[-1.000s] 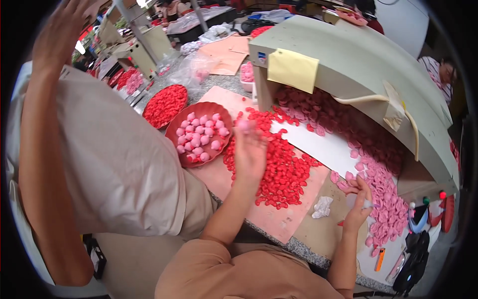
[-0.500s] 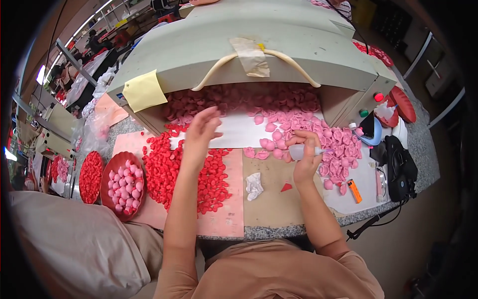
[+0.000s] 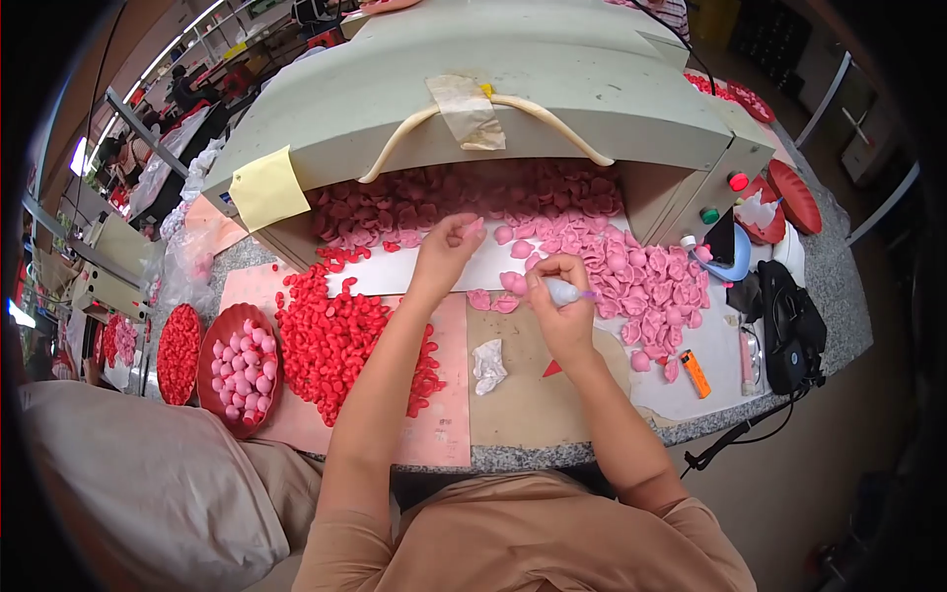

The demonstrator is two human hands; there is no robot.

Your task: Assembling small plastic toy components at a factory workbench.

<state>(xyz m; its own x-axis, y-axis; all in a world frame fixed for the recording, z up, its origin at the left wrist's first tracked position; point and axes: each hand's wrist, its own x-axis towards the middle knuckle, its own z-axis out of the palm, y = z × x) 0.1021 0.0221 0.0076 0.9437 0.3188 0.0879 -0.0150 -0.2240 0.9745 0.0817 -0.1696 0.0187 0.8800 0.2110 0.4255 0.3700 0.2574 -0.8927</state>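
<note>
My left hand (image 3: pixel 449 259) is closed, its fingertips pinching a small pink piece (image 3: pixel 474 228) in front of the machine's opening. To its right, my right hand (image 3: pixel 565 321) wraps round a small translucent squeeze bottle (image 3: pixel 562 291) lying nearly level, its purple tip pointing right. Pink ball-shaped pieces (image 3: pixel 521 250) lie between the two hands. A heap of pink petal-like shells (image 3: pixel 646 286) spreads to the right of the bottle. Beneath and left of my left forearm is a pile of small glossy red pieces (image 3: pixel 330 340).
A grey-green hooded machine (image 3: pixel 552 94) spans the far side. At left stand a red dish (image 3: pixel 229 324) of pink balls and a dish of red pieces (image 3: pixel 180 345). Nearer me lie a crumpled white tissue (image 3: pixel 488 365), an orange lighter (image 3: pixel 695 375) and a black bag (image 3: pixel 792 331).
My left hand has gone from open and raised to pinching a pink piece, moving right. My right hand has moved left with the bottle. The whole view has shifted slightly.
</note>
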